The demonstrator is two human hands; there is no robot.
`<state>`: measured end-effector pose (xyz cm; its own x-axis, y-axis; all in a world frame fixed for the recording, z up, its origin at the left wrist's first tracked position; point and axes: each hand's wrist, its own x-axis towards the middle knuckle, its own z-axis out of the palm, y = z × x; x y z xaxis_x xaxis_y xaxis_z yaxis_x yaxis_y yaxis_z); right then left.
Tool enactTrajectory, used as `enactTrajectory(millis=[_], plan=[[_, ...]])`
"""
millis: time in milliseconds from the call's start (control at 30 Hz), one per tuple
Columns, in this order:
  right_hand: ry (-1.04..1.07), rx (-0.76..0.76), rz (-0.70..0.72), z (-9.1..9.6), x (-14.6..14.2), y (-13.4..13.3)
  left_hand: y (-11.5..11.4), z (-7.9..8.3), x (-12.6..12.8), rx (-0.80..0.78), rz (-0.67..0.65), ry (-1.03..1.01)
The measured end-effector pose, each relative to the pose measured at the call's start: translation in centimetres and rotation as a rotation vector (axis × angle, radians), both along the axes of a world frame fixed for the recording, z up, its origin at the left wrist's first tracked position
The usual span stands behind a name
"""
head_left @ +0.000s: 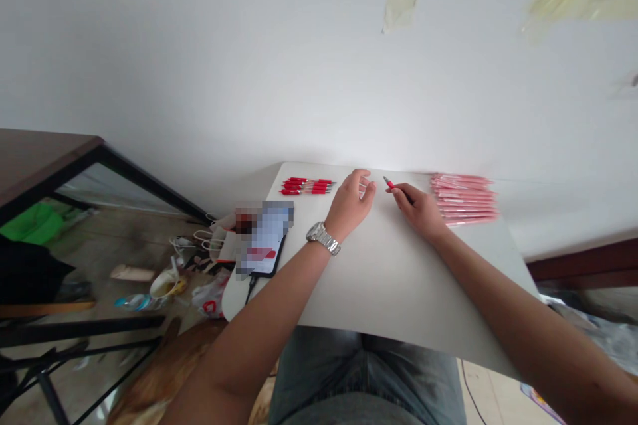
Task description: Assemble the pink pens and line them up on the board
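Note:
My right hand [416, 207] pinches a red pen [389, 183], its metal tip pointing up and to the left. Most of the pen's barrel is hidden by the fingers. To the left of it, my left hand [353, 196] is raised over the white table [369, 279] with its fingers curved and apart, holding nothing I can see. Several red pens [308, 186] lie side by side beyond the left hand. Close to my right hand is a stack of pink, slim pieces [463, 198] that look like pens in clear wrappers.
A phone [266, 246] with a blurred screen lies on the table's left edge, a cable attached. White wall rises behind the table. A dark-framed table [50, 159] stands at left, with a cup [164, 284] and bags on the floor below.

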<state>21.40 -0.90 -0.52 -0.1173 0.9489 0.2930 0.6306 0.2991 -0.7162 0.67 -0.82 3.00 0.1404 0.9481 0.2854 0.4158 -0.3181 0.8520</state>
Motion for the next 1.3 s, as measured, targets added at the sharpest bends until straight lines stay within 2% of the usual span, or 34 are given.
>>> enactTrajectory(millis=[167, 400, 833, 1300], plan=[[0.017, 0.016, 0.030, 0.1, -0.1, 0.0, 2.9, -1.6, 2.2, -0.118, -0.107, -0.366], [0.036, 0.039, 0.054, 0.2, -0.1, 0.0, 3.7, -2.5, 3.6, -0.210, -0.235, -0.581], [0.045, 0.040, 0.055, 0.0, -0.2, -0.1, 3.6, -4.2, 3.1, -0.235, -0.328, -0.731], [0.033, 0.001, 0.055, 0.2, 0.0, -0.2, 4.1, -4.3, 3.1, -0.267, -0.334, -0.722]])
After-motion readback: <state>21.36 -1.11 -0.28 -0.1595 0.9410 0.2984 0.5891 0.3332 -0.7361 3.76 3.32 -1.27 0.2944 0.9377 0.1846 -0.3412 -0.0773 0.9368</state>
